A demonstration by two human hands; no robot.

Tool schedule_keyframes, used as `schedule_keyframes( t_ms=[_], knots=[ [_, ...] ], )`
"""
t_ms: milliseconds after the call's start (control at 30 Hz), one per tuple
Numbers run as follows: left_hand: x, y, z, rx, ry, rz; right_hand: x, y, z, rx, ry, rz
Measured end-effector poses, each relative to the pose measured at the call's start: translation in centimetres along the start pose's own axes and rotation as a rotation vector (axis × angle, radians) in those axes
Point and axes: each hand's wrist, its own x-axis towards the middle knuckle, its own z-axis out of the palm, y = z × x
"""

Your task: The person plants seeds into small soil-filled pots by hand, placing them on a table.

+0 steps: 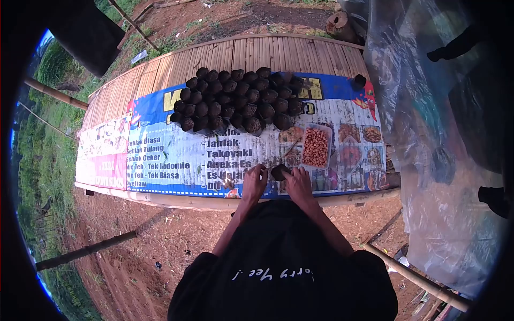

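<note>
My right hand (pixel 298 183) grips a small black seedling bag (pixel 280 172) near the table's front edge, its fingers on the bag's right side. Just left of the bag is my left hand (pixel 254 183), thumb and fingertips brought together. Whatever lies between those fingertips is too small to make out. Beyond my right hand stands a clear plastic box (pixel 329 140) full of reddish-brown seeds (pixel 316 148) that look like peanuts. A tight cluster of black, soil-filled seedling bags (pixel 235 99) stands upright farther back on the printed banner.
A printed banner (pixel 160 155) covers much of the bamboo-slat table (pixel 225 53). One dark bag (pixel 359 81) sits apart at the right back. Clear plastic sheeting (pixel 423 134) hangs along the right side. Bamboo poles (pixel 85 250) cross the bare soil around the table.
</note>
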Motion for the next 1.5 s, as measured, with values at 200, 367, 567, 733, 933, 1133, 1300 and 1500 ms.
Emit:
schedule_keyframes(
  t_ms=[200,367,567,733,933,1133,1300,1500],
  knots=[
    [0.0,-0.3,0.1,-0.017,0.011,0.002,-0.2,-0.2,0.0,0.075,-0.033,-0.042],
    [0.0,-0.2,0.1,-0.016,0.005,-0.005,-0.3,-0.4,-1.2,0.049,-0.024,-0.017],
    [0.1,-0.1,0.4,-0.046,-0.042,-0.029,-0.4,-0.2,-0.4,0.043,-0.008,-0.037],
    [-0.2,0.0,0.6,-0.008,-0.144,-0.087,0.3,-0.2,-0.4,0.232,0.191,0.115],
    [0.2,0.0,1.1,0.033,-0.128,0.035,1.0,0.8,1.0,0.304,0.030,0.255],
    [0.5,1.4,0.5,0.065,-0.055,0.158,1.2,1.0,1.2,0.289,0.130,0.085],
    [1.0,1.8,0.6,0.046,-0.086,0.089,0.5,0.6,1.5,0.278,0.117,0.099],
    [0.4,0.9,0.8,0.045,-0.077,0.134,0.7,1.0,1.8,0.268,0.124,0.120]
  ],
)
